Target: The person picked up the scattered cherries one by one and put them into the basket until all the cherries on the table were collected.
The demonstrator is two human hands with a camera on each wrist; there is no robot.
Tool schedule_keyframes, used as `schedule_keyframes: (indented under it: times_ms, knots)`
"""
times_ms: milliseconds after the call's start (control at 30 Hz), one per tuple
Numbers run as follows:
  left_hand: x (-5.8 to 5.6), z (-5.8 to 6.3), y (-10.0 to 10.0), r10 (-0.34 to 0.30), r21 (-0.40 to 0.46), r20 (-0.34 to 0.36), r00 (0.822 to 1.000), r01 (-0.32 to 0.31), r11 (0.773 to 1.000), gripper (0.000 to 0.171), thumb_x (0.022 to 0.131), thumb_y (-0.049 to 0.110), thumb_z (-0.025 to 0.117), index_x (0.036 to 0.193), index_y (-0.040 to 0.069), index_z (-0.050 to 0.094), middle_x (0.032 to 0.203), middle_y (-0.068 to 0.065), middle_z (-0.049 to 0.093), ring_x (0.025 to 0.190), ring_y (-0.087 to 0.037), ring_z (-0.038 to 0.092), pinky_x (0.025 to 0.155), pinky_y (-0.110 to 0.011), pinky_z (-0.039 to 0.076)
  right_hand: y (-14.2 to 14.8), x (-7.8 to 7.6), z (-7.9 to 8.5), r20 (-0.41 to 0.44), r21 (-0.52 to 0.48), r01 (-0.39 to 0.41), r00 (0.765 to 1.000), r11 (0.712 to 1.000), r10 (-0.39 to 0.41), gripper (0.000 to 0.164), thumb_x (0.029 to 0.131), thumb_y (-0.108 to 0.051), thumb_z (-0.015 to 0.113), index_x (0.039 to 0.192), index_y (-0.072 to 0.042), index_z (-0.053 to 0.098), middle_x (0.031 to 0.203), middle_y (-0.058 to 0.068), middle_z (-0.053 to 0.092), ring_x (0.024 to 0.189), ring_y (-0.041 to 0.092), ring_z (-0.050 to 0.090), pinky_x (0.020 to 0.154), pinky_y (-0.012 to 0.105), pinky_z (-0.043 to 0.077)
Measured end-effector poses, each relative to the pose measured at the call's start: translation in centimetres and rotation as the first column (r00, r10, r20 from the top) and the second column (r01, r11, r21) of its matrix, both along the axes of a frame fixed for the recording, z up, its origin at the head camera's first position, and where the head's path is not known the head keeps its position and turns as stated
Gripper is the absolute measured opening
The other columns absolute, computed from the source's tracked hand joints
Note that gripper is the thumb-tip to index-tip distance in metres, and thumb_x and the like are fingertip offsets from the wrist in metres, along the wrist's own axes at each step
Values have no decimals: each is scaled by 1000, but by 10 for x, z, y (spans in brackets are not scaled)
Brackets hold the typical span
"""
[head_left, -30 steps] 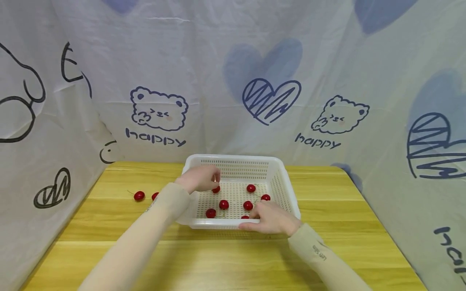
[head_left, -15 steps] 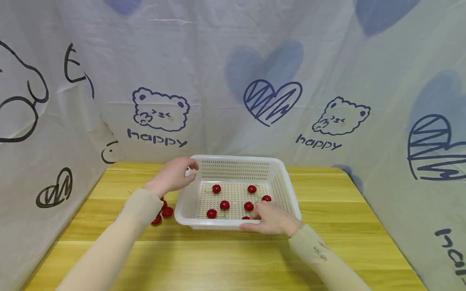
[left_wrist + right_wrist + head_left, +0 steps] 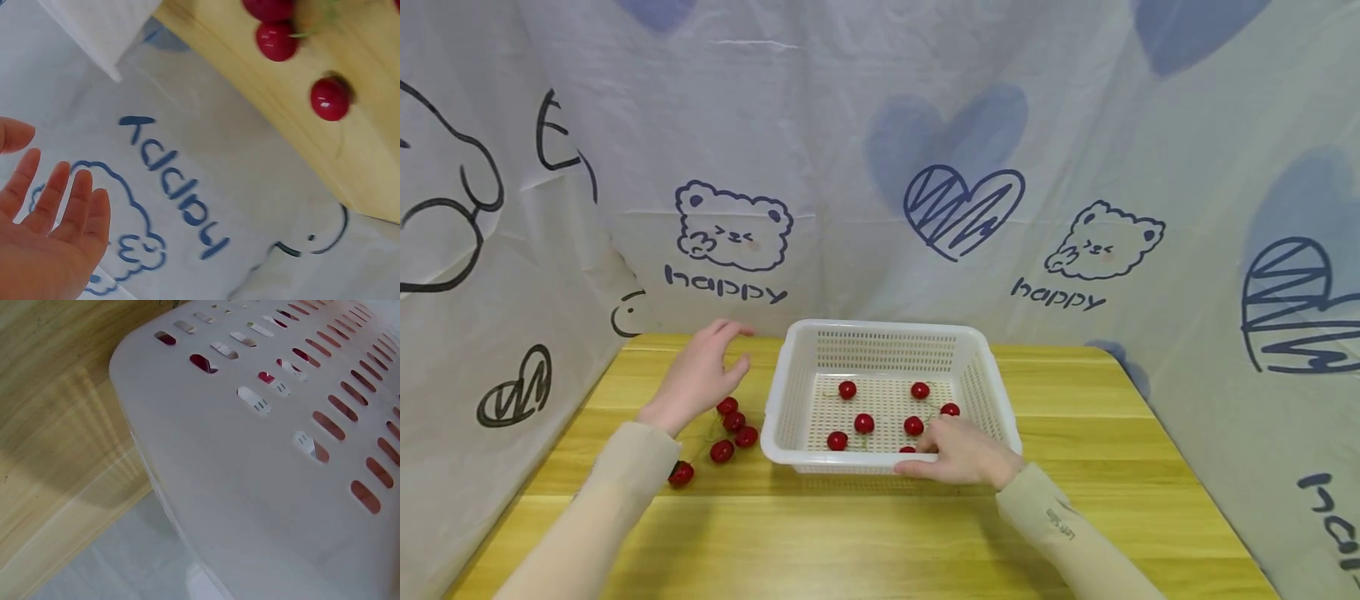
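A white perforated plastic basket [image 3: 887,457] stands on the table with several red cherries [image 3: 864,424] spread over its floor. My right hand [image 3: 958,450] grips the basket's near rim toward the right, thumb outside and fingers inside. In the right wrist view the slotted basket wall [image 3: 219,462] fills most of the picture, and the hand itself is hidden. Left of the basket, my left hand [image 3: 700,371] is raised above the table with nothing in it. Its fingers look loosely extended in the left wrist view. Several loose cherries [image 3: 733,422] lie below and beside that hand, some with stems.
The wooden table [image 3: 865,542] has a light, striped grain. A white cloth [image 3: 850,167] printed with bears and hearts hangs behind it and along both sides. Another cherry [image 3: 681,474] lies near the left sleeve.
From inside the basket, my left hand has moved out over its left wall to above the loose cherries. A cherry it was near now lies on the basket floor. The right hand stays put.
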State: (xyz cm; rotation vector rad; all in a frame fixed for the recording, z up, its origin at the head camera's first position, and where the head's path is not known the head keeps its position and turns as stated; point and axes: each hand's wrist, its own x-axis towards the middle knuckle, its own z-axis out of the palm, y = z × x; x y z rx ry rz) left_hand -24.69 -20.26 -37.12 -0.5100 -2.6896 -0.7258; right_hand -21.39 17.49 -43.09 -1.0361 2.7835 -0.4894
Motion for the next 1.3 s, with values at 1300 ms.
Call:
schedule_keyframes:
  times_ms: [1300]
  knots:
    - [-2, -65, -66, 102, -252, 467, 878, 21, 967, 55, 87, 14, 60, 136, -2, 42, 141, -35, 27, 117, -63, 33, 91, -70, 33, 0, -1, -1, -16, 5, -8, 1000, 1000, 8, 59, 80, -75, 45, 51, -25, 41, 49, -13, 24, 44, 0, 21, 42, 20, 20]
